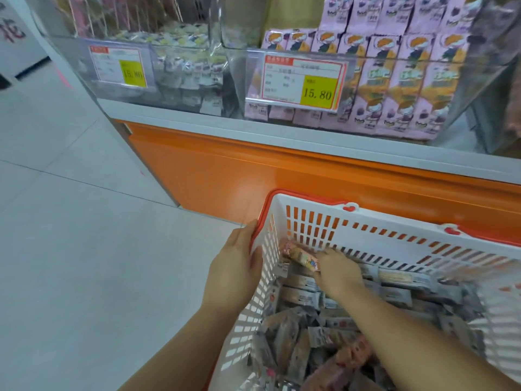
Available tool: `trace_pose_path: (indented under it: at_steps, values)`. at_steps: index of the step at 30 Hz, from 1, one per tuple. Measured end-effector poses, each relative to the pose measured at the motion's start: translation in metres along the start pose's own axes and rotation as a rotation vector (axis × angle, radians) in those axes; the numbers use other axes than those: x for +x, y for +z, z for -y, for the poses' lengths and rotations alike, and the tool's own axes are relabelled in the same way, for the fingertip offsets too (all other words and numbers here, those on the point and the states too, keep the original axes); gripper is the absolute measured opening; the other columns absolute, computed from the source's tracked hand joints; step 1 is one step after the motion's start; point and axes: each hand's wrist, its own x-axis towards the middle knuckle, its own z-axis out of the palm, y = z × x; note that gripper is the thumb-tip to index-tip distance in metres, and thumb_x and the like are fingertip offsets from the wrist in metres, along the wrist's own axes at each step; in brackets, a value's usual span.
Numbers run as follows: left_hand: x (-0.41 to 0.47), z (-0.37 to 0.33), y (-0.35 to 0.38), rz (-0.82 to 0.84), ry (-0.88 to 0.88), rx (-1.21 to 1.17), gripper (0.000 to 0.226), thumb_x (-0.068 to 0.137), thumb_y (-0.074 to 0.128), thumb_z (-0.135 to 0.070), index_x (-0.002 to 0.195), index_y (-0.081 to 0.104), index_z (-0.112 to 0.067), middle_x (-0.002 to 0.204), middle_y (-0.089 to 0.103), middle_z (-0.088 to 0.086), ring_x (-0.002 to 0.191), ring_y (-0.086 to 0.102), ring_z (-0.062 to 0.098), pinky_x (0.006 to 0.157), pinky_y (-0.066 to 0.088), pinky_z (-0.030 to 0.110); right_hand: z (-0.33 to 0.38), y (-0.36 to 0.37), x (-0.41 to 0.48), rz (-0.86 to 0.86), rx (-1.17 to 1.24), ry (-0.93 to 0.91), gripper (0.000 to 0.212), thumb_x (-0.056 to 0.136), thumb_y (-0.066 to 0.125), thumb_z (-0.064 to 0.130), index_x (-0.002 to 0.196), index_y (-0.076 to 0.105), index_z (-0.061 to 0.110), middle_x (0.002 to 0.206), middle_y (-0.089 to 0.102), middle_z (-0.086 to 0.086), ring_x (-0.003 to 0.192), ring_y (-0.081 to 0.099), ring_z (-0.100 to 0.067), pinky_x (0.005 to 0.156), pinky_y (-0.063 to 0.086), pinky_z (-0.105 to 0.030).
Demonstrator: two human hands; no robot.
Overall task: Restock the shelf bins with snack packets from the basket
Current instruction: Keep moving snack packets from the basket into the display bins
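A white slotted basket (pixel 375 221) with an orange rim stands on the floor at the lower right, full of grey and pink snack packets (pixel 307 334). My left hand (pixel 235 266) grips the basket's left rim. Inside the basket, near its far left corner, my right hand (pixel 338 270) holds a pink and orange snack packet (pixel 300 253). Above, a clear shelf bin (pixel 439 88) holds rows of upright pink packets behind a 15.80 price tag. To its left, a second clear bin (pixel 186 77) holds grey and white packets.
The bins sit on a white ledge over an orange cabinet front (pixel 220 176) just beyond the basket. Pale tiled floor (pixel 79 235) spreads out to the left. More packets hang on hooks at the top left (pixel 112 12).
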Motion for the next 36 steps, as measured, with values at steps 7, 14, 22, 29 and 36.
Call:
trace_pose_path:
  at_steps: [7,14,22,29,36]
  values:
    - [-0.001,-0.006,-0.004,0.060,-0.040,0.112,0.052,0.098,0.042,-0.021,0.148,0.027,-0.020,0.145,0.040,0.000,0.118,0.052,0.023,0.091,0.045,0.036,-0.007,-0.057,-0.028,-0.040,-0.004,-0.129,0.036,0.087,0.057,0.029,0.122,0.057,0.021,0.114,0.058,0.000,0.099,0.057,-0.018,0.075,0.047,-0.028]
    - [-0.006,-0.040,-0.027,0.108,0.053,0.397,0.051,0.098,0.042,-0.032,0.147,0.028,-0.023,0.154,0.021,0.000,0.138,0.026,0.023,0.110,0.025,0.037,-0.017,-0.167,-0.093,-0.024,-0.064,-0.308,0.024,0.081,0.060,0.024,0.105,0.065,0.021,0.100,0.061,0.000,0.089,0.057,-0.019,0.072,0.052,-0.036]
    - [-0.034,-0.159,-0.099,0.119,0.209,-0.396,0.021,0.096,0.048,-0.033,0.111,0.063,-0.030,0.100,0.065,-0.021,0.092,0.062,-0.001,0.077,0.043,0.006,-0.034,-0.277,-0.193,-0.267,-0.038,-0.380,0.029,0.082,0.057,0.022,0.110,0.065,0.028,0.101,0.059,0.010,0.093,0.057,-0.016,0.078,0.050,-0.037]
    - [-0.056,-0.248,-0.125,0.096,0.259,-0.573,0.014,0.088,0.065,-0.019,0.101,0.066,-0.014,0.086,0.071,-0.009,0.066,0.069,0.008,0.060,0.049,0.013,-0.068,-0.306,-0.238,-0.605,0.150,-0.363,0.037,0.081,0.056,0.011,0.113,0.063,0.028,0.099,0.055,0.011,0.096,0.051,-0.013,0.084,0.046,-0.038]
    - [-0.034,-0.308,-0.117,0.203,0.259,-0.436,0.014,0.086,0.068,-0.023,0.098,0.060,-0.019,0.096,0.068,0.003,0.068,0.070,0.009,0.060,0.053,0.018,-0.107,-0.307,-0.232,-0.856,0.475,-0.257,0.048,0.085,0.060,0.000,0.129,0.057,0.022,0.129,0.049,0.011,0.118,0.044,-0.005,0.101,0.032,-0.013]
